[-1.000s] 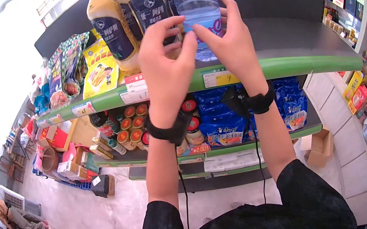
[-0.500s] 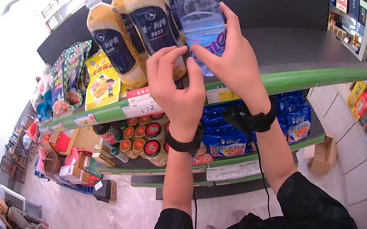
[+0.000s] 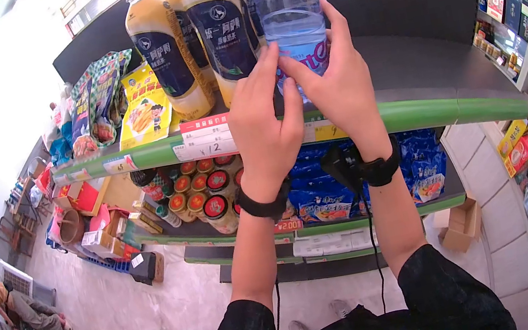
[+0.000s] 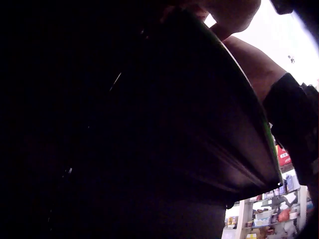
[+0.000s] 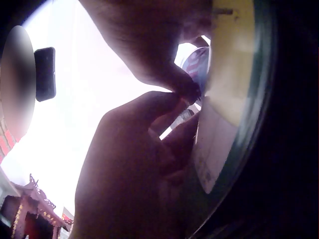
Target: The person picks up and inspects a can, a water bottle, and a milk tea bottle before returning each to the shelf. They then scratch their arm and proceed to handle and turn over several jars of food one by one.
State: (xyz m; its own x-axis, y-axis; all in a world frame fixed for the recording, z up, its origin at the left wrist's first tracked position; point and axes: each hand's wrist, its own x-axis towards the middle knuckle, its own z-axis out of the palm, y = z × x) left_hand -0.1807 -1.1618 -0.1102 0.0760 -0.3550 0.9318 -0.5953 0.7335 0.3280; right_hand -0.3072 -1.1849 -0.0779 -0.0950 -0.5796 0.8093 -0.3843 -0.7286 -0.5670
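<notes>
A clear water bottle (image 3: pixel 290 12) with a blue cap and pink lettering stands upright near the front edge of the shelf. My right hand (image 3: pixel 343 94) grips its lower half, thumb across the label and fingers along the right side. My left hand (image 3: pixel 264 119) is at the bottle's lower left, its fairly straight fingers beside the label and its thumb close to the right thumb. Left of the bottle stand several milk tea bottles (image 3: pixel 220 28) with dark blue labels. In the right wrist view, a bit of the water bottle (image 5: pixel 197 64) shows behind the hands.
The shelf's green front edge (image 3: pixel 438 111) carries price tags (image 3: pixel 206 138). Yellow snack packets (image 3: pixel 144 105) lie at the left. On the tier below are jars (image 3: pixel 217 208) and blue packets (image 3: pixel 321 190). A seated person (image 3: pixel 20 307) is at far left.
My left hand dropped slightly away from the water bottle, then came back up to its label. My right hand stays around the bottle, which keeps its place on the shelf.
</notes>
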